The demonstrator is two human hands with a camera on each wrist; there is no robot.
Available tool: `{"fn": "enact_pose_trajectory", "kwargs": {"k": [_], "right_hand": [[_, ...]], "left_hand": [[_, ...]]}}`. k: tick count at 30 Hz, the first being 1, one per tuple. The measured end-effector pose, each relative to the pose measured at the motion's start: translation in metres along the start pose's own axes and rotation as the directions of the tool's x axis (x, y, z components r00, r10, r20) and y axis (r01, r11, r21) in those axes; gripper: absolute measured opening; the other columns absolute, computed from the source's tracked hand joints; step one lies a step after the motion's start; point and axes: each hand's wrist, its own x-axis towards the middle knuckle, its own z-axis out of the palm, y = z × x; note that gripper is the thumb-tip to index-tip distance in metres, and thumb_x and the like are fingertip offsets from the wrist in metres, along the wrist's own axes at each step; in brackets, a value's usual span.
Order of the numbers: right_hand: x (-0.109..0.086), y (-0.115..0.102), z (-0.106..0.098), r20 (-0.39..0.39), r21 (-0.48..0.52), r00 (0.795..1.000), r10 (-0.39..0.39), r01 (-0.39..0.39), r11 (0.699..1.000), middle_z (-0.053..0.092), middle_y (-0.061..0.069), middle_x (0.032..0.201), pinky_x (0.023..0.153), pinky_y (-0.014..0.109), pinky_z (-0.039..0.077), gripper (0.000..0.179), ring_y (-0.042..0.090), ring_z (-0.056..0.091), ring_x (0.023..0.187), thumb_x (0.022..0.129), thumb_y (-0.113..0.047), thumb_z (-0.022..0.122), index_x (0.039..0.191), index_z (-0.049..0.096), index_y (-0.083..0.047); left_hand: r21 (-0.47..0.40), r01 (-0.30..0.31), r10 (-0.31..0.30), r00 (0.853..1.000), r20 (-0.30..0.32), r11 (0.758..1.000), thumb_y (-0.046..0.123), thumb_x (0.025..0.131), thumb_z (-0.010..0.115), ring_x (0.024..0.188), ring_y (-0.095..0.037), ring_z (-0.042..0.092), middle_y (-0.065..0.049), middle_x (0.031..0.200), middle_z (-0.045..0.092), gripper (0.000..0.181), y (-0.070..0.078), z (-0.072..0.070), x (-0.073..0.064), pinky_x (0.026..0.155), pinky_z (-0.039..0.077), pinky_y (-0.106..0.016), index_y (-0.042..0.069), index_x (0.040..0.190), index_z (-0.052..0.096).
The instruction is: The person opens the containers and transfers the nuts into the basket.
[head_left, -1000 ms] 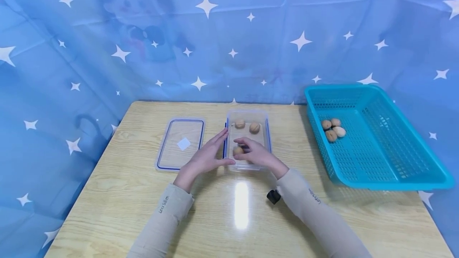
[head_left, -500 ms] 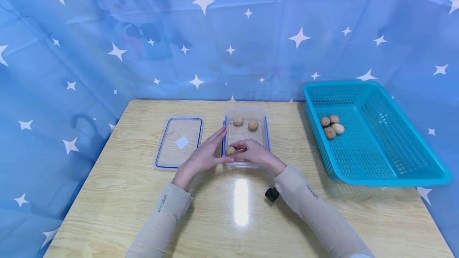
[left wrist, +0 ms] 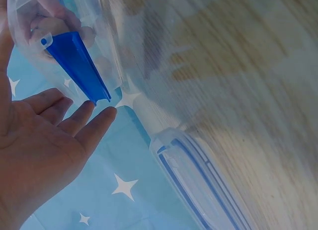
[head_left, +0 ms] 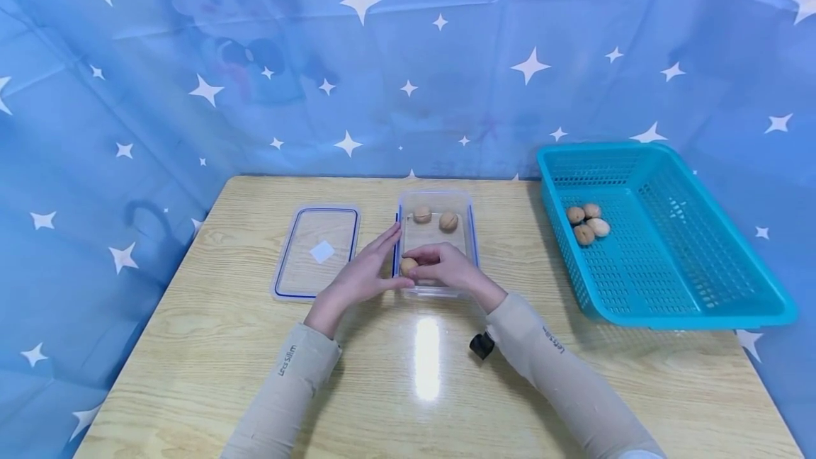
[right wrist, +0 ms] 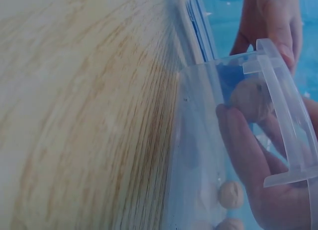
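Observation:
A clear plastic food box (head_left: 472, 232) with blue side clips stands at the table's middle, its top uncovered. Inside its near left corner, my right hand (head_left: 451, 268) pinches a walnut (head_left: 408, 267) between thumb and fingers; through the clear wall, the right wrist view also shows this walnut (right wrist: 248, 98). Two more walnuts (head_left: 448, 222) lie at the box's back. My left hand (head_left: 357, 278) has its fingers spread along the box's left side. In the left wrist view, its fingertips are right at the hanging blue clip (left wrist: 77, 66).
A clear lid (head_left: 299, 261) with a blue seal and a white square label lies left of the box. On the right stands a turquoise basket (head_left: 656, 282) with several walnuts (head_left: 584, 234) in its left part. A starry blue curtain (head_left: 446, 91) hangs behind the wooden table (head_left: 357, 395).
My right hand has moved the walnut left into the box's near left corner, with little movement in the last half second. My left hand stays at the box's side. The head view shifted slightly.

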Motion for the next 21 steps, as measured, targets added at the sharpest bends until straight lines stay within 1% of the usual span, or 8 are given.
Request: {"fn": "enact_pose_trajectory", "kwargs": {"k": [7, 14, 18, 21], "right_hand": [[-0.001, -0.004, 0.002, -0.061, 0.027, 0.998, -0.002, 0.004, 1.0, 0.063, 0.022, 0.133, 0.097, 0.04, 0.058, 0.045, 0.035, 0.067, 0.113, 0.092, -0.014, 0.071, 0.133, 0.061, 0.0], [-0.005, -0.008, -0.001, -0.122, 0.052, 0.992, -0.034, 0.041, 0.998, 0.064, 0.021, 0.131, 0.1, 0.04, 0.056, 0.044, 0.036, 0.066, 0.115, 0.09, -0.014, 0.073, 0.131, 0.062, 0.0], [-0.011, -0.018, -0.011, -0.129, 0.043, 0.988, -0.08, 0.086, 0.995, 0.063, 0.022, 0.132, 0.102, 0.041, 0.056, 0.045, 0.037, 0.064, 0.119, 0.092, -0.013, 0.071, 0.133, 0.06, 0.001], [-0.015, -0.034, -0.028, -0.137, 0.014, 0.984, -0.115, 0.118, 0.993, 0.063, 0.022, 0.132, 0.101, 0.042, 0.056, 0.045, 0.038, 0.064, 0.119, 0.092, -0.012, 0.07, 0.134, 0.059, 0.002]], "left_hand": [[-0.011, 0.01, -0.01, 1.0, 0.004, 1.0, 0.048, 0.084, 0.076, 0.155, -0.029, 0.017, -0.002, 0.17, 0.009, 0.104, 0.0, -0.003, -0.001, 0.125, 0.024, -0.05, 0.009, 0.16, 0.018], [-0.01, 0.023, -0.023, 1.0, 0.003, 1.0, 0.05, 0.083, 0.076, 0.155, -0.028, 0.017, 0.0, 0.17, 0.008, 0.104, 0.001, -0.002, -0.001, 0.125, 0.023, -0.05, 0.013, 0.16, 0.018], [-0.022, 0.025, -0.025, 1.0, 0.007, 0.999, 0.046, 0.084, 0.077, 0.155, -0.029, 0.016, -0.001, 0.17, 0.008, 0.103, 0.002, 0.0, 0.0, 0.125, 0.022, -0.051, 0.012, 0.16, 0.017], [-0.026, 0.024, -0.024, 1.0, -0.003, 0.999, 0.044, 0.084, 0.078, 0.155, -0.029, 0.017, -0.002, 0.17, 0.009, 0.103, 0.002, 0.001, 0.0, 0.125, 0.022, -0.051, 0.011, 0.16, 0.018]]}}
